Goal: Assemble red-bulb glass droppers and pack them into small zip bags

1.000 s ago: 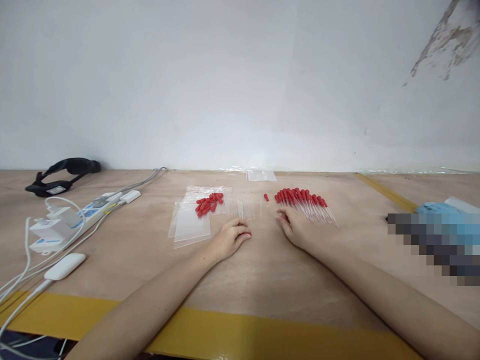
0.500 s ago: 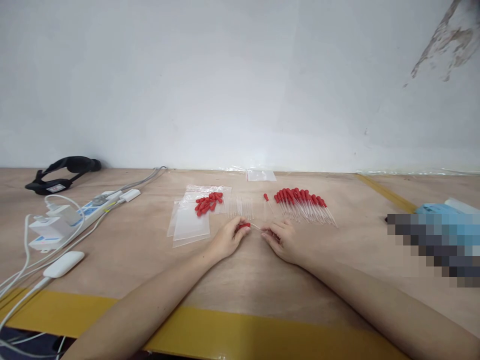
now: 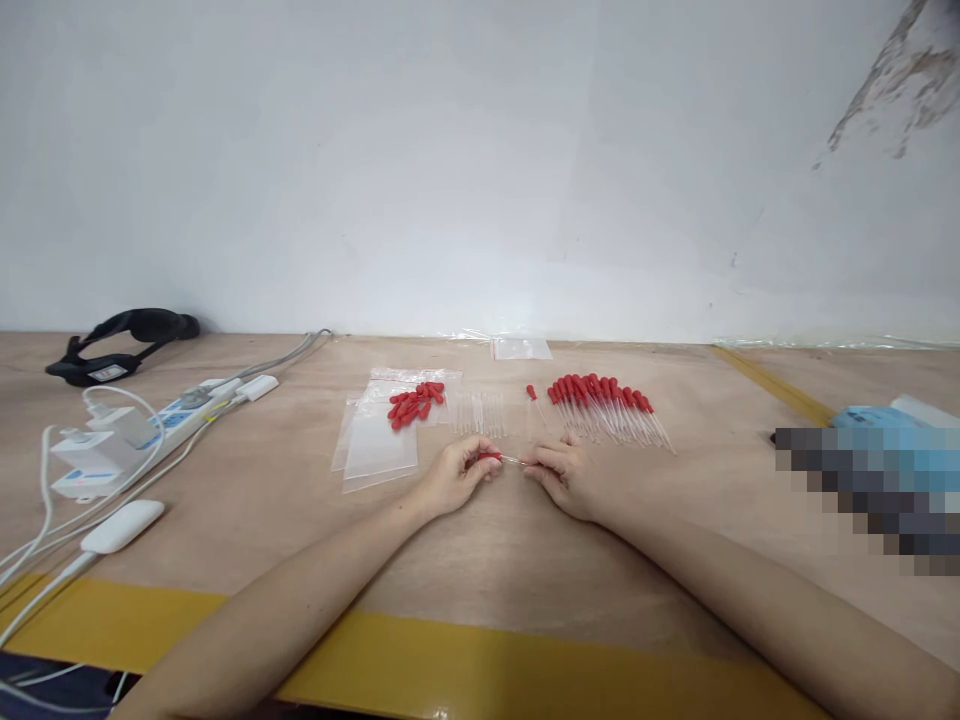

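My left hand (image 3: 454, 473) pinches a red rubber bulb (image 3: 487, 456). My right hand (image 3: 561, 473) pinches the thin clear glass tube (image 3: 513, 460) that runs into that bulb. The two hands meet low over the wooden table (image 3: 480, 540). Just beyond them lies a row of bare glass tubes (image 3: 480, 410). A pile of loose red bulbs (image 3: 414, 404) rests on clear plastic bags (image 3: 379, 445) to the left. A fan of finished red-capped droppers (image 3: 607, 405) lies to the right, with one single dropper (image 3: 533, 398) apart from it.
A white power strip (image 3: 142, 430) with plugs and cables lies at the left, next to a white adapter (image 3: 124, 525). A black strap (image 3: 120, 340) sits by the wall. A small clear bag (image 3: 521, 349) lies at the back. Blue material (image 3: 892, 425) sits at the right edge.
A second ago my hands lay apart on the table, the right one by the droppers. They have come together, and the bulb and tube are now held between them.
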`<state>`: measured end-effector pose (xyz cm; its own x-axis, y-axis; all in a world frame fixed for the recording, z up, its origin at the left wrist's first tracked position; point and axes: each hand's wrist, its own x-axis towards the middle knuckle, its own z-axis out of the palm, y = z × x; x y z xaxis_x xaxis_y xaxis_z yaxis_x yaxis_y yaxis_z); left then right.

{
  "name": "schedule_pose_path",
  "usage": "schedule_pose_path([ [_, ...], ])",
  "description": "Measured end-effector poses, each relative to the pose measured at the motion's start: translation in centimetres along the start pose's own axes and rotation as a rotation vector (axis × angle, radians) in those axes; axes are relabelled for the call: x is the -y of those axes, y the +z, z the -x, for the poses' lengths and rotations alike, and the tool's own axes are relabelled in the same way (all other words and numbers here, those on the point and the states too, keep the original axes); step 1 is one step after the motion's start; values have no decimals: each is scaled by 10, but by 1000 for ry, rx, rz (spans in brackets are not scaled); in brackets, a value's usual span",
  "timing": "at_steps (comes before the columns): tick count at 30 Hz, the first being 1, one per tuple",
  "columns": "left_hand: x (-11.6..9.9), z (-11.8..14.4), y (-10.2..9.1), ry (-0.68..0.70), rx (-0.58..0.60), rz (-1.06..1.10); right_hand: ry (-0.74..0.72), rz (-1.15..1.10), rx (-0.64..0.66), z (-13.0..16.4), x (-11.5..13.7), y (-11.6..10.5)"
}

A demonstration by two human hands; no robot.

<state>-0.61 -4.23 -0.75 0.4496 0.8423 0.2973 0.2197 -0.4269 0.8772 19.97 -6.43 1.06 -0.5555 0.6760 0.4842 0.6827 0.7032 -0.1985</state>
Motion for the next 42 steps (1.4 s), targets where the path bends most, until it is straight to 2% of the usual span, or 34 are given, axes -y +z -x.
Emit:
schedule_pose_path([
  [3, -4, 3, -2, 9, 35, -120, -20, 79, 31, -1, -3, -6],
  [8, -5, 4, -2, 44, 46, -343, -23, 152, 12, 1, -4, -1],
  [14, -4, 4, -2, 79, 38, -373, 37, 67, 35, -1, 4, 3],
  [24, -5, 6, -1, 190, 38, -421, 77, -149, 149, -7, 0, 15],
  [27, -8, 3, -5, 250, 31, -482, 64, -152, 165, -10, 3, 9],
  [30, -11, -2, -21, 311, -6, -572, 84, -136, 189, -14, 2, -4],
  [32, -7, -5, -38, 315, -122, -669, 181, -140, 195, -18, -5, -13],
  [33, -4, -7, -49, 292, -223, -732, 256, -137, 176, -21, -11, -16],
  [35, 7, -9, -70, 193, -392, -887, 433, -92, 93, -29, -24, -19],
  [37, 18, -11, -88, 62, -501, -1041, 589, 17, 9, -39, -37, -18],
  [39, 27, -11, -99, -29, -523, -1110, 705, 151, -21, -50, -48, -12],
  [42, 35, -11, -105, -105, -492, -1083, 782, 294, 8, -62, -57, 0],
])
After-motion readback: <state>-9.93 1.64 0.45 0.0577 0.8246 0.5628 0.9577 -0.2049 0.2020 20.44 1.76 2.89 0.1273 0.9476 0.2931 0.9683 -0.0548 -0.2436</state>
